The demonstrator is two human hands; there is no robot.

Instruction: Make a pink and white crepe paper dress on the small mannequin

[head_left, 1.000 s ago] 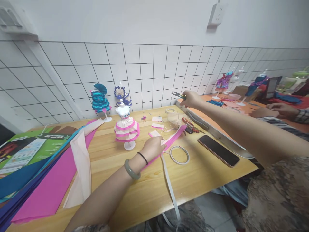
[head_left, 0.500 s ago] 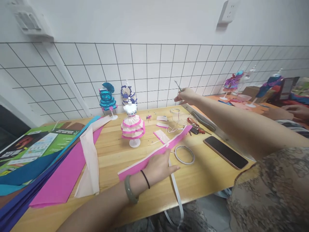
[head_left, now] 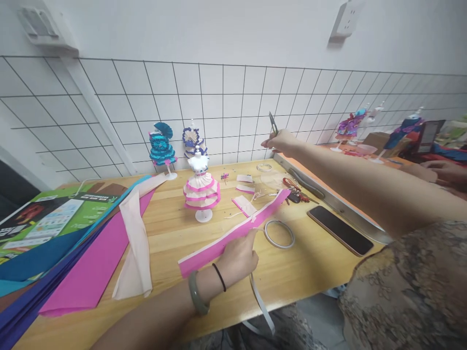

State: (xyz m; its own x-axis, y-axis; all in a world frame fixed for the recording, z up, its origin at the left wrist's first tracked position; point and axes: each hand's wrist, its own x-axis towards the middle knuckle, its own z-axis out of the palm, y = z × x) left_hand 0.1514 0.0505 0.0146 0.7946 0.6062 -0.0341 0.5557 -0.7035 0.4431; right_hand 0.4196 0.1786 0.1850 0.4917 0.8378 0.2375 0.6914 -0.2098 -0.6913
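Note:
Fingers curled, my left hand rests over a long pink strip with a white edge. A narrow white tape comes out from under this hand and hangs past the table edge; the fingers seem closed on it, though the grip is partly hidden. Beside the fingertips lies a thin roll of tape. My right hand, raised near the wall at the back, is closed on small pointed scissors, blades up. Behind the strip stands a miniature dress form in a white and pink tiered skirt.
Pink, white and blue fabric strips cover the left side. Small white and pink pieces lie mid-table. A phone and keys lie right. Other dressed forms stand behind. Another person's hand is at far right.
My left thumb has folded in from being stretched out, and the hanging tape has shifted. The scissors in my right hand have turned more upright, showing their blades.

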